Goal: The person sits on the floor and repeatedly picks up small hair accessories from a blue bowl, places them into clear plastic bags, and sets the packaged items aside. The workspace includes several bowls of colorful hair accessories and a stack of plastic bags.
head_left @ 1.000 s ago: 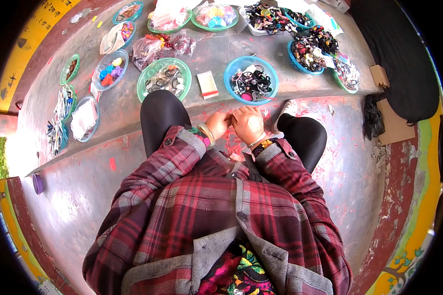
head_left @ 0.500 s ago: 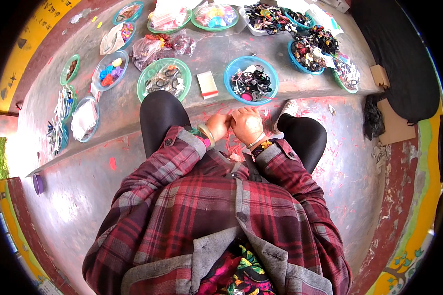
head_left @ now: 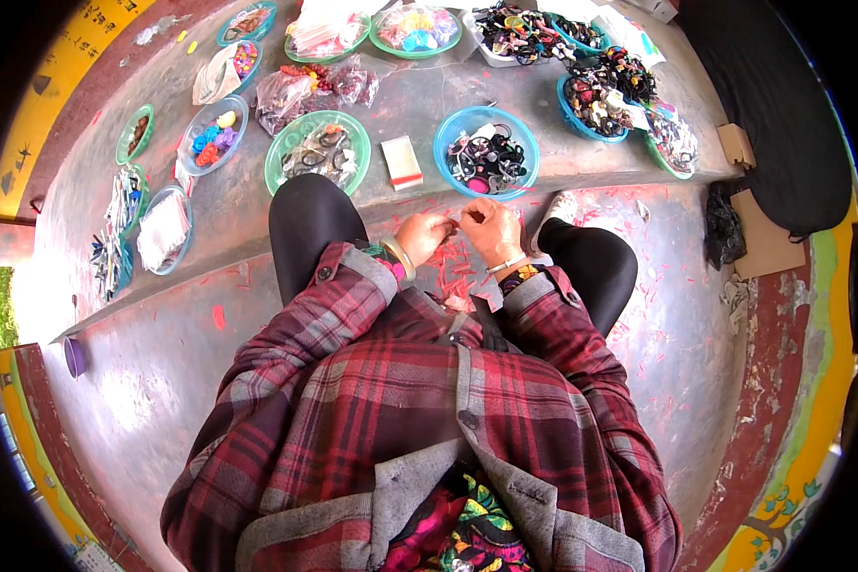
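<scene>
My left hand (head_left: 423, 237) and my right hand (head_left: 491, 232) are close together between my knees, fingertips almost meeting. Each hand has its fingers drawn into a pinch; whatever sits in them is too small to make out. Below them, red scraps (head_left: 456, 286) lie scattered on the floor and near my lap. Just beyond my hands, on the raised ledge, stands a blue plastic basket (head_left: 439, 153) of mostly black hair ties. Left of it is a small white box with a red edge (head_left: 401, 160), then a green basket (head_left: 275, 157) holding bagged dark bands.
Farther back are a plastic bag of dark red pieces (head_left: 281, 103), a white tub of hair ties (head_left: 501, 62) and a heaped blue basket (head_left: 572, 118). More baskets line the left, including one with white packets (head_left: 163, 232). A black bag (head_left: 725, 229) and cardboard (head_left: 770, 243) lie right.
My hands have drawn slightly apart; before, they were pressed together. The right has shifted a little to the right, its fingers now raised in a pinch. The baskets stay put.
</scene>
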`<state>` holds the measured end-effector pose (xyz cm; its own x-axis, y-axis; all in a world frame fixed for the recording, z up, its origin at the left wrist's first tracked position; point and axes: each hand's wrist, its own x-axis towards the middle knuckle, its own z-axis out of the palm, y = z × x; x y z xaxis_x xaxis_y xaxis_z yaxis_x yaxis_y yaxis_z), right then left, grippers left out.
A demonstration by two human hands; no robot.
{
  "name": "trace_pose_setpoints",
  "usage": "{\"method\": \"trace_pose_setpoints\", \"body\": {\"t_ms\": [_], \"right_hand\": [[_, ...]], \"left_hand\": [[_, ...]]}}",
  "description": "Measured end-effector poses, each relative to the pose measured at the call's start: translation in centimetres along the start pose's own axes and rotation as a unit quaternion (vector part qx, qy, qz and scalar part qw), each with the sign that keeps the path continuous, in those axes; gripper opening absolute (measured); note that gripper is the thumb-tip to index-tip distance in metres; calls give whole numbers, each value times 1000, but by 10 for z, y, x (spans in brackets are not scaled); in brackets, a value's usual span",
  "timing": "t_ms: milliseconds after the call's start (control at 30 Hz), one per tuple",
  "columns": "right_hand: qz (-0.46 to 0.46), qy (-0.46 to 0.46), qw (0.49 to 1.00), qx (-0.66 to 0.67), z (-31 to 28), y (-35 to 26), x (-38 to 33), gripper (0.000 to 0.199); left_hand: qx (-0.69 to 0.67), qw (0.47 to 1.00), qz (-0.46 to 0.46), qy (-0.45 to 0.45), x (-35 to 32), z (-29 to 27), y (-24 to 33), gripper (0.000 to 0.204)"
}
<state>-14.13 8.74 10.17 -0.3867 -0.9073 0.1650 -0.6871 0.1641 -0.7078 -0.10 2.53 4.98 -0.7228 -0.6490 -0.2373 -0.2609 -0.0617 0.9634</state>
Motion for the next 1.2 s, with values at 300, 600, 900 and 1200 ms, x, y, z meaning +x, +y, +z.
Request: {"method": "trace_pose_setpoints", "body": {"t_ms": [300,600,900,1200], "right_hand": [[-216,-2,969,-120,2,-7,-4,8],[-256,-12,952,-168,0,-14,-5,8],[-212,31,971,-109,1,-19,-2,4],[125,-5,986,108,0,4,8,11]], "left_hand": [[-25,997,67,6,6,2,-22,21],[153,985,71,29,-7,0,14,17],[73,994,72,25,-1,-3,-9,21],[-341,938,-61,10,-6,-8,16,25]]}}
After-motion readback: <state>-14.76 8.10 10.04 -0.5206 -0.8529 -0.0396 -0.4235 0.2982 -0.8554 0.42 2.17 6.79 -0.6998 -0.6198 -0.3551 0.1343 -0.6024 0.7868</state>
